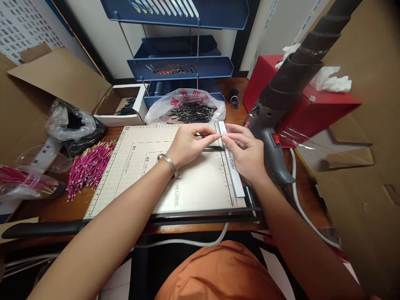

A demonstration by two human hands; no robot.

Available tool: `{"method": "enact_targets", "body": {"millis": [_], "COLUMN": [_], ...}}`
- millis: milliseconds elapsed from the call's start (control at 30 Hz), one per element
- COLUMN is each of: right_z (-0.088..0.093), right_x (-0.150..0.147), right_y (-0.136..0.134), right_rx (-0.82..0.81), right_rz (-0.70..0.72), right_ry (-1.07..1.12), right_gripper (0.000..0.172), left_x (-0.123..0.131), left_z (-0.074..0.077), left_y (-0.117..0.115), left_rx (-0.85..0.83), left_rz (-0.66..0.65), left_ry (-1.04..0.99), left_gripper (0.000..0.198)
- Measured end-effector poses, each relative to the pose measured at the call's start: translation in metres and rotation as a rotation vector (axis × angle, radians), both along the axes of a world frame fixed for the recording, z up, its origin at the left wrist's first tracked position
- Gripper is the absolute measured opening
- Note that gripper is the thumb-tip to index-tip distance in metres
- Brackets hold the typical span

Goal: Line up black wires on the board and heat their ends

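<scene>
My left hand (189, 145), with a silver bangle on the wrist, hovers over the right part of a paper cutter board (137, 171). Its thumb and forefinger pinch a thin black wire (201, 134). My right hand (247, 151) meets it at the white "Paper Cutter" strip (233, 166), thumb and forefinger closed on the same wire's light-coloured end. Below the fingertips, several more black wires (214, 148) lie on the board. Fingers partly cover the held wire.
Magenta wires (90, 168) are heaped left of the board. Behind it stand a plastic bag of black wires (192, 112), a white box (120, 118) and blue trays (181, 68). A heat gun (271, 121) and red box (328, 104) are at the right; the cutter handle (46, 228) extends front left.
</scene>
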State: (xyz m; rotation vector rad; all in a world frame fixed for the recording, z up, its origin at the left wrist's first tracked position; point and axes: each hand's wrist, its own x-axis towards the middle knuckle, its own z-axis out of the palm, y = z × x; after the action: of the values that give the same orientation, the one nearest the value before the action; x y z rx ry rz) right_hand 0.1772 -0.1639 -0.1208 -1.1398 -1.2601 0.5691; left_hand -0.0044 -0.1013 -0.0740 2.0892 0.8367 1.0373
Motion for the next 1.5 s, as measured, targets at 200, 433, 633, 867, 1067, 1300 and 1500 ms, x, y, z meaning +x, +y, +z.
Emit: {"method": "enact_targets", "body": {"millis": [200,433,633,867,1067,1300,1500], "right_z": [0.0021,0.0006,0.0027,0.0027,0.0031,0.0032,0.0025], "right_x": [0.0032,0.0056,0.0042,0.005,0.005,0.0044,0.0037], "right_y": [0.0004,0.0014,0.0006,0.0004,-0.0001,-0.0003,0.0], "right_rx": [0.003,-0.027,-0.012,-0.016,-0.022,-0.038,-0.059], "right_rz": [0.027,0.075,0.07,0.072,0.074,0.07,0.055], "right_ry": [0.01,0.023,0.011,0.015,0.0,0.029,0.055], "right_gripper": [0.026,0.036,0.035,0.035,0.035,0.033,0.029], "left_x": [-0.0012,-0.0065,-0.0077,-0.0058,-0.0057,-0.0061,-0.0068], "left_z": [0.0001,-0.0015,0.0024,0.0026,0.0031,0.003,0.0019], "left_y": [0.0011,0.0057,0.0044,0.0033,0.0026,0.0026,0.0039], "left_rx": [0.041,0.123,0.1,0.069,0.062,0.066,0.093], "left_rz": [-0.039,-0.086,-0.069,-0.061,-0.059,-0.053,-0.038], "left_ry": [0.005,0.007,0.025,0.038,0.043,0.026,0.039], "left_gripper": [0.014,0.007,0.008,0.012,0.012,0.013,0.015]}}
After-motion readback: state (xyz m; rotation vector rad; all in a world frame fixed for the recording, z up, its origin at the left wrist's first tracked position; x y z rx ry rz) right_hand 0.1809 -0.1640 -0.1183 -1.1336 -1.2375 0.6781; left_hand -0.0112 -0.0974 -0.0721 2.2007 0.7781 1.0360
